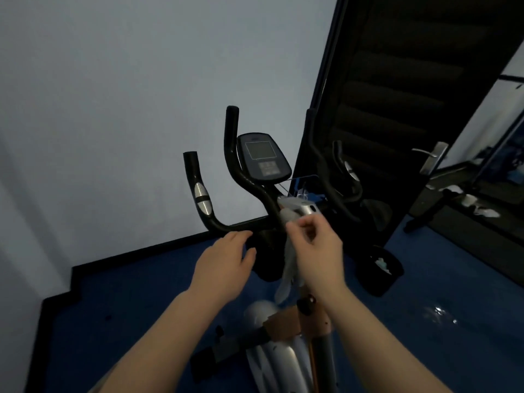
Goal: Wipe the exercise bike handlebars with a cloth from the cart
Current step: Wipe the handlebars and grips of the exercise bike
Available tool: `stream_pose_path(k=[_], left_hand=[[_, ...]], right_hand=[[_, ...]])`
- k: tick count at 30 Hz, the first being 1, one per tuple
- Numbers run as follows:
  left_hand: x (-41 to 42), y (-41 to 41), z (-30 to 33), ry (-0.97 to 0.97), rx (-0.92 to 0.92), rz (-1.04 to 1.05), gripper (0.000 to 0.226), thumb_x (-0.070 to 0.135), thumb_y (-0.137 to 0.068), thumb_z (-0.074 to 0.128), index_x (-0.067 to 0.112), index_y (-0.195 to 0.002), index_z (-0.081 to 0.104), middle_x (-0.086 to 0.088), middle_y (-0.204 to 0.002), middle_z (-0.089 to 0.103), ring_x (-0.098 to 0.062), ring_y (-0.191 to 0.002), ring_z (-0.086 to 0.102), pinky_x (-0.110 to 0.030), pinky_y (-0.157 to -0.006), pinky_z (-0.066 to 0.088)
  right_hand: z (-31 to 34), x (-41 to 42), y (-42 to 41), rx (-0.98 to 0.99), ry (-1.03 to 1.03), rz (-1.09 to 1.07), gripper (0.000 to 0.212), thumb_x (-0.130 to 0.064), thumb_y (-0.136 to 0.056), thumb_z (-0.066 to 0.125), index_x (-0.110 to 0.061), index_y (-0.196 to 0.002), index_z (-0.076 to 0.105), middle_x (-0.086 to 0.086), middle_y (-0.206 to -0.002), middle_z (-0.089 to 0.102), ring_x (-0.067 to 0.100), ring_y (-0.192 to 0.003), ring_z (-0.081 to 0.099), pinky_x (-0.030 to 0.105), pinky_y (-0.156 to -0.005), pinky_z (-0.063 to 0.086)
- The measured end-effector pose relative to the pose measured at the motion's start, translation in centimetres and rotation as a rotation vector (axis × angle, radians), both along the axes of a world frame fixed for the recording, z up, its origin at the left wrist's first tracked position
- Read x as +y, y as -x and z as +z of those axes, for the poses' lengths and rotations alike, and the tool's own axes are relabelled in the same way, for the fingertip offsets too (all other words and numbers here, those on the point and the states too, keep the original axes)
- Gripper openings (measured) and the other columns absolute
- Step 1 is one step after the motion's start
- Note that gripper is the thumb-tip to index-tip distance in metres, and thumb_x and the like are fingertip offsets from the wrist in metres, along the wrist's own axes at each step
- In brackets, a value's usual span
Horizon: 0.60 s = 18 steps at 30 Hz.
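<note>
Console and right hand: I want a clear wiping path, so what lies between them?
In the head view, the black handlebar runs down from the console to the right hand, which holds the cloth.

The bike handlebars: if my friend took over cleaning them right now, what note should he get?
Left hand: open, fingers resting on the black handlebars at the lower bend.
Right hand: pinching the pale cloth, which hangs down by the inner bar near the silver sensor pad.
Console sits between the bars.
Done: cloth fetched and brought to the bars.
Left: how much has been wiped cannot be told; wipe both bars from tips to bends.
</note>
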<state>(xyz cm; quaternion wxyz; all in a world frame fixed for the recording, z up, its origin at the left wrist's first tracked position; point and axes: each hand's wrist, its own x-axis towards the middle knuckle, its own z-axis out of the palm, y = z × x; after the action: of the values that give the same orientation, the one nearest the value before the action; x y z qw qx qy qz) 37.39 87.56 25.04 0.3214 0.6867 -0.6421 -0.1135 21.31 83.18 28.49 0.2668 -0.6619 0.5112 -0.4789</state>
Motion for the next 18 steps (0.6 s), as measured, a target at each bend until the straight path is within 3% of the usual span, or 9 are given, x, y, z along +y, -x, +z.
stream_pose_path(k=[1, 3, 5, 8, 13, 18], left_hand=[[-0.5, 0.3, -0.5, 0.008, 0.025, 0.032, 0.042, 0.039, -0.095, 0.041, 0.028, -0.136, 0.043, 0.007, -0.132, 0.054, -0.015, -0.114, 0.053, -0.036, -0.091, 0.046], [-1.1, 0.9, -1.4, 0.019, 0.092, 0.073, 0.039, 0.04, -0.096, 0.038, 0.032, -0.133, 0.043, 0.008, -0.126, 0.057, -0.011, -0.109, 0.055, -0.033, -0.087, 0.046], [-1.3, 1.5, -2.4, 0.017, 0.174, 0.096, 0.038, 0.043, -0.096, 0.033, 0.038, -0.134, 0.04, 0.012, -0.125, 0.057, -0.003, -0.105, 0.052, -0.025, -0.086, 0.043], [-1.2, 2.3, -3.6, 0.034, 0.283, 0.117, 0.039, 0.046, -0.097, 0.026, 0.046, -0.135, 0.035, 0.02, -0.126, 0.055, 0.007, -0.106, 0.051, -0.019, -0.089, 0.042], [-0.9, 2.8, -4.1, 0.043, 0.432, 0.102, 0.039, 0.046, -0.097, 0.023, 0.05, -0.136, 0.032, 0.019, -0.122, 0.058, 0.006, -0.105, 0.055, -0.026, -0.09, 0.048], [-1.0, 2.6, -4.3, 0.064, 0.527, 0.07, 0.041, 0.051, -0.095, 0.023, 0.049, -0.135, 0.035, 0.023, -0.12, 0.058, 0.008, -0.11, 0.053, -0.026, -0.093, 0.047]], right_hand=[[-0.5, -0.6, -0.8, 0.034, 0.028, 0.054, 0.008, -0.034, -0.085, 0.064, -0.032, -0.08, 0.058, -0.014, -0.077, 0.063, -0.002, -0.076, 0.06, 0.012, -0.063, 0.047], [-2.0, -1.4, -1.9, 0.208, 0.116, 0.143, 0.005, -0.034, -0.085, 0.062, -0.03, -0.089, 0.062, -0.016, -0.088, 0.064, 0.005, -0.09, 0.058, 0.026, -0.081, 0.049], [-4.1, -1.6, -2.0, 0.42, 0.238, 0.208, 0.019, -0.034, -0.089, 0.055, -0.028, -0.105, 0.065, -0.013, -0.102, 0.064, 0.007, -0.104, 0.053, 0.039, -0.099, 0.041], [-6.3, -1.9, -1.0, 0.512, 0.36, 0.28, 0.035, -0.033, -0.093, 0.044, -0.028, -0.124, 0.058, -0.014, -0.117, 0.06, 0.001, -0.117, 0.046, 0.042, -0.114, 0.023], [-7.9, -1.3, 0.7, 0.549, 0.431, 0.322, 0.035, -0.031, -0.09, 0.047, -0.022, -0.121, 0.061, -0.008, -0.115, 0.064, 0.008, -0.111, 0.054, 0.038, -0.109, 0.029], [-6.4, -1.8, 1.0, 0.529, 0.454, 0.322, 0.021, -0.029, -0.088, 0.048, -0.026, -0.099, 0.066, -0.012, -0.091, 0.063, 0.006, -0.088, 0.055, 0.026, -0.083, 0.036]])
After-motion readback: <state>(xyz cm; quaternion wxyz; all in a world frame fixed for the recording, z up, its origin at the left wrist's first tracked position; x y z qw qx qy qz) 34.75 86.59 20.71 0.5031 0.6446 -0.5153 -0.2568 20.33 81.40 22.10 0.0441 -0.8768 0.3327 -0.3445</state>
